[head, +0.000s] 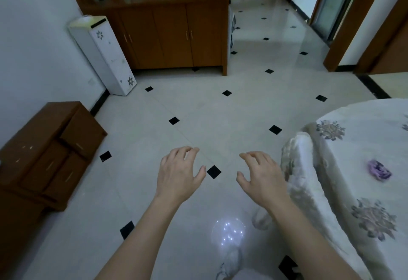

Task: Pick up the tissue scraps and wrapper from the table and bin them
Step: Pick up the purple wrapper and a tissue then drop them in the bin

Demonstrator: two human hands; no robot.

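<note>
- Purple crumpled wrapper [379, 169] lies on the floral-clothed surface [362, 125], right edge of frame.
- Left hand [178, 176] and right hand [262, 176] hover over floor, grips released, empty.
- Looks light, crinkly; pinch its middle.

Both hands, left [180, 175] and right [261, 179], and forearms are bare, with no sleeves.

table [362, 129] | floral white cloth (draped over the edge) | crumpled purple wrapper [379, 169] lying on top
</note>
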